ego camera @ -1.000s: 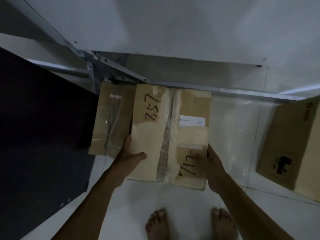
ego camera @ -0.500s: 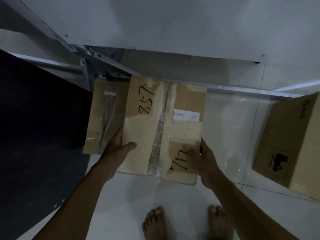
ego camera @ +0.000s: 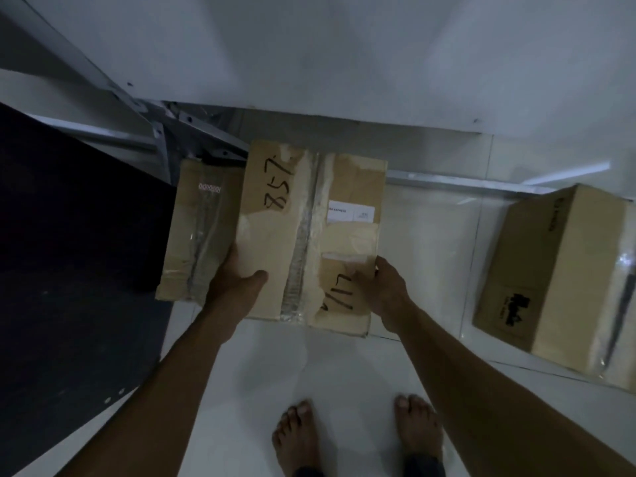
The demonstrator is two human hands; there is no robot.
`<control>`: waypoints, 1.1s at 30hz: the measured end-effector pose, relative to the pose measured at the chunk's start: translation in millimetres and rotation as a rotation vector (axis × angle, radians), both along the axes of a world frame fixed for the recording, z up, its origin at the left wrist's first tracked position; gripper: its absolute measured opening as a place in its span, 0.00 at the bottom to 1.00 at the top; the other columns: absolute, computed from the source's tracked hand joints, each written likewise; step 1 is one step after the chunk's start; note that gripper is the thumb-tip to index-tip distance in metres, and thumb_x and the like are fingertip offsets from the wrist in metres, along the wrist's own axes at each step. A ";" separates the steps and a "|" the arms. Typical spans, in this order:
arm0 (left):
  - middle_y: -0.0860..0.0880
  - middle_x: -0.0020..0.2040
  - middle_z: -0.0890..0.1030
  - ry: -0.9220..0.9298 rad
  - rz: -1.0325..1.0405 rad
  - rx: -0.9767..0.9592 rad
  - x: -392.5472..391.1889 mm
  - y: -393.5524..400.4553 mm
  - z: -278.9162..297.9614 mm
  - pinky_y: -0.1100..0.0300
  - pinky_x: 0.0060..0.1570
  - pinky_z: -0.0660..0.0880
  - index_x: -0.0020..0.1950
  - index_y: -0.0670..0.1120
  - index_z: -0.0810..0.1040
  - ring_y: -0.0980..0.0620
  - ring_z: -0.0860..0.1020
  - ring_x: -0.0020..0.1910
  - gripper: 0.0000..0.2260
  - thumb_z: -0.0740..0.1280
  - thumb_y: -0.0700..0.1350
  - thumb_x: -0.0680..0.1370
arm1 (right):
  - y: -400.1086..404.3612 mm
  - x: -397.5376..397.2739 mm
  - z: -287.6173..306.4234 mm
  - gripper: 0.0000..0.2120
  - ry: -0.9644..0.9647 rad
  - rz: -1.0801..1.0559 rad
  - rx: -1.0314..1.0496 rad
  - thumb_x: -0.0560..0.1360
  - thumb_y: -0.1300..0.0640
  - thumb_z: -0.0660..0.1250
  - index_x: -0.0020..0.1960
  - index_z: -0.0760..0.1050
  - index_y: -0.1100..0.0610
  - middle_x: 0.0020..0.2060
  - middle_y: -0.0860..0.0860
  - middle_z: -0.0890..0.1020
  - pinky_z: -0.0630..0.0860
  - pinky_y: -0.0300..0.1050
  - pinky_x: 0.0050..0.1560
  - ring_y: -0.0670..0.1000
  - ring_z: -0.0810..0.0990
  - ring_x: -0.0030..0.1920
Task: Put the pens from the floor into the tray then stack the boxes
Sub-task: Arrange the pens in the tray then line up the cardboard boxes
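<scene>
A flat cardboard box (ego camera: 309, 235), marked with handwritten numbers and sealed down its middle with tape, is held by both hands above the white floor (ego camera: 261, 373), and it overlaps the right part of a second, narrower box (ego camera: 199, 232) lying beside a dark panel (ego camera: 69, 270). The hold is taken at the two near corners, probably so that the box can be kept level and steered onto the one beneath; whether it already rests on that lower box cannot be told. The left hand (ego camera: 234, 284) is wrapped round the near left edge, its thumb laid flat on the top face and its fingers hidden below. The right hand (ego camera: 382, 287) is clamped on the near right corner in the same way, thumb on top beside the written digits. Both forearms are stretched forward and down from the body, nearly straight, with bare feet (ego camera: 296, 438) planted just behind. A third, taller box (ego camera: 557, 280) stands well apart to the right, not yet stacked. No pens and no tray are seen, so the stacking stage is judged to be in hand.
</scene>
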State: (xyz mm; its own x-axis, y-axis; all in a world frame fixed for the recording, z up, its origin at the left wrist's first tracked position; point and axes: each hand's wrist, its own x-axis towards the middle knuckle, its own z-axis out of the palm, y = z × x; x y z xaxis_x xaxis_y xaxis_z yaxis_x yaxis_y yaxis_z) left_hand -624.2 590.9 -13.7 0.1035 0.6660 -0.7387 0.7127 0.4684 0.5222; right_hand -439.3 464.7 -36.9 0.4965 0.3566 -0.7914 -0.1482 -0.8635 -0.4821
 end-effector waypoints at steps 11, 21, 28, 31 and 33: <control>0.46 0.73 0.68 -0.018 -0.201 -0.066 67.0 -85.9 74.2 0.58 0.61 0.68 0.75 0.53 0.62 0.46 0.69 0.69 0.27 0.66 0.46 0.77 | -74.7 36.8 74.7 0.31 0.018 -0.049 0.011 0.74 0.47 0.68 0.74 0.62 0.51 0.70 0.55 0.71 0.70 0.51 0.66 0.55 0.73 0.66; 0.45 0.65 0.75 -0.101 -0.375 -0.283 218.4 -197.7 94.9 0.58 0.55 0.71 0.70 0.51 0.69 0.49 0.75 0.60 0.23 0.66 0.54 0.76 | -222.1 213.9 98.5 0.27 -0.374 -0.193 -0.156 0.74 0.49 0.68 0.71 0.67 0.56 0.67 0.61 0.71 0.70 0.50 0.62 0.61 0.72 0.65; 0.47 0.66 0.75 -0.124 -0.353 -0.321 315.0 -250.9 58.7 0.66 0.39 0.70 0.70 0.50 0.69 0.53 0.76 0.51 0.25 0.66 0.56 0.76 | -313.0 300.6 58.1 0.34 -0.486 -0.383 -0.252 0.72 0.48 0.70 0.73 0.62 0.57 0.71 0.61 0.64 0.69 0.61 0.66 0.64 0.68 0.68; 0.46 0.71 0.70 -0.128 -0.345 -0.316 342.0 -257.4 37.0 0.63 0.50 0.68 0.73 0.51 0.66 0.48 0.73 0.63 0.29 0.67 0.58 0.74 | -333.6 321.3 35.2 0.40 -0.281 -0.460 -0.189 0.71 0.43 0.70 0.75 0.56 0.54 0.71 0.59 0.67 0.69 0.60 0.66 0.62 0.69 0.68; 0.45 0.74 0.65 -0.148 -0.345 -0.321 355.4 -261.8 23.3 0.62 0.54 0.66 0.75 0.52 0.62 0.48 0.69 0.68 0.32 0.68 0.58 0.74 | -342.0 325.8 18.9 0.41 -0.153 -0.469 -0.172 0.70 0.41 0.70 0.75 0.55 0.52 0.71 0.56 0.67 0.70 0.61 0.64 0.61 0.70 0.67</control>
